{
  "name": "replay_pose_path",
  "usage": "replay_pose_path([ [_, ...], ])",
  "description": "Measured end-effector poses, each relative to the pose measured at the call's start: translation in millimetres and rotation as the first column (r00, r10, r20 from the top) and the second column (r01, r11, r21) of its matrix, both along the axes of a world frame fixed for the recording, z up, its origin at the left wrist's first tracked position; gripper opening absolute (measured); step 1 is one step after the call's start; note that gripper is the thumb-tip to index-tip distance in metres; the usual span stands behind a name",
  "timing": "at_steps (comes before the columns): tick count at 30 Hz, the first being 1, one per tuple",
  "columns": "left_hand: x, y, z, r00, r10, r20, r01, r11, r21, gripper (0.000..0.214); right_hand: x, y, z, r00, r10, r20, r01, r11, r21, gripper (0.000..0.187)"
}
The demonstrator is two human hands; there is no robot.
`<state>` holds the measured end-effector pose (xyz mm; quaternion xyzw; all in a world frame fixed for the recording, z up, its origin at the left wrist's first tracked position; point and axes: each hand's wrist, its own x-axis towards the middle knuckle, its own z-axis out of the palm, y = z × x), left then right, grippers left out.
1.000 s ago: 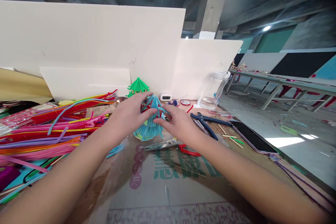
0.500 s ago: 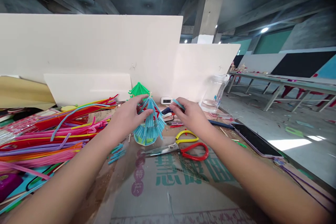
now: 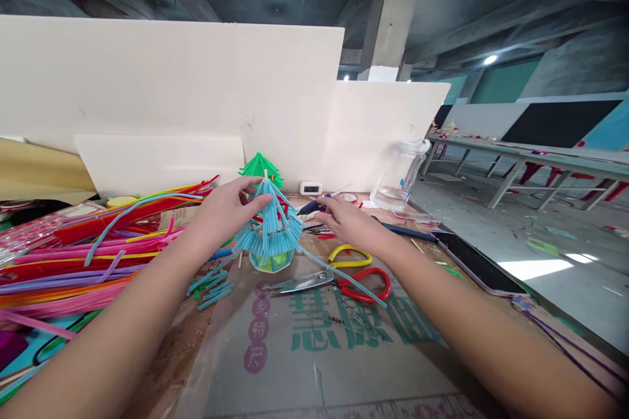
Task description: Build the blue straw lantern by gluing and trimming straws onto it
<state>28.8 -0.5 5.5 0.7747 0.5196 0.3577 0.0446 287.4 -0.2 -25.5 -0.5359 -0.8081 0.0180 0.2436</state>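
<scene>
A light-blue pagoda-like model [image 3: 272, 226] made of fuzzy pipe-cleaner strips stands mid-table, tiered and pointed, on a yellow-green base. My left hand [image 3: 238, 206] pinches its upper roof from the left, thumb and fingers around the slope. To the right, my right hand [image 3: 344, 217] grips a dark blue tool [image 3: 310, 207] that looks like a glue gun, its tip pointing at the model. A long light-blue pipe cleaner [image 3: 344, 277] slants from the model across the scissors [image 3: 314, 280], which have one yellow and one red handle. Short blue pieces [image 3: 216, 291] lie by the model's left side.
Bundles of coloured pipe cleaners [image 3: 98, 262] fill the left side. Behind the model stand a green roof-shaped piece [image 3: 260, 167], a small digital clock [image 3: 311, 188] and white boards [image 3: 171, 78]. A clear jug [image 3: 396, 173] and a phone [image 3: 479, 262] are at the right.
My right hand has let go of a short-looking light-blue piece and taken hold of the dark blue tool. A long blue pipe cleaner now lies over the scissors. The model has shifted slightly left.
</scene>
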Motion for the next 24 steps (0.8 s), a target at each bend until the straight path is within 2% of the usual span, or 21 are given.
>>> replay_pose_path([
  [3,2.5,-0.1,-2.6,1.0,-0.008,0.028,0.007,1.0,0.012,0.059,22.1,23.1,0.6,0.976,-0.204,0.081,0.209,0.976,-0.066,0.039],
  [6,3.6,-0.3,-4.0,0.998,-0.034,0.047,0.034,0.999,0.013,0.057,49.2,57.5,-7.2,0.942,-0.314,0.119,0.326,0.941,-0.094,0.031],
  [9,2.7,-0.9,-2.9,0.997,-0.042,0.069,0.042,0.999,0.013,0.055,62.5,88.8,-24.7,0.952,-0.283,0.119,0.3,0.94,-0.163,0.036],
  [12,0.8,-0.7,-1.0,0.996,-0.051,0.071,0.049,0.998,0.041,0.052,60.1,106.0,-43.5,0.976,-0.211,0.052,0.217,0.953,-0.212,0.047],
  [15,-0.9,0.7,-0.3,0.994,-0.08,0.07,0.075,0.994,0.078,0.05,52.6,109.4,-57.6,0.982,-0.189,-0.026,0.178,0.954,-0.24,0.046],
  [19,-2.1,2.1,-0.6,0.993,-0.096,0.066,0.091,0.993,0.077,0.049,47.9,103.9,-65.3,0.964,-0.244,-0.109,0.215,0.95,-0.228,0.028],
  [22,-2.1,2.0,-1.0,0.993,-0.093,0.067,0.089,0.994,0.058,0.048,48.7,95.6,-58.9,0.945,-0.252,-0.207,0.214,0.958,-0.19,0.027],
  [24,-1.8,2.0,-1.5,0.994,-0.087,0.072,0.084,0.995,0.049,0.048,48.6,87.9,-47.4,0.932,-0.221,-0.287,0.173,0.968,-0.182,0.027],
])
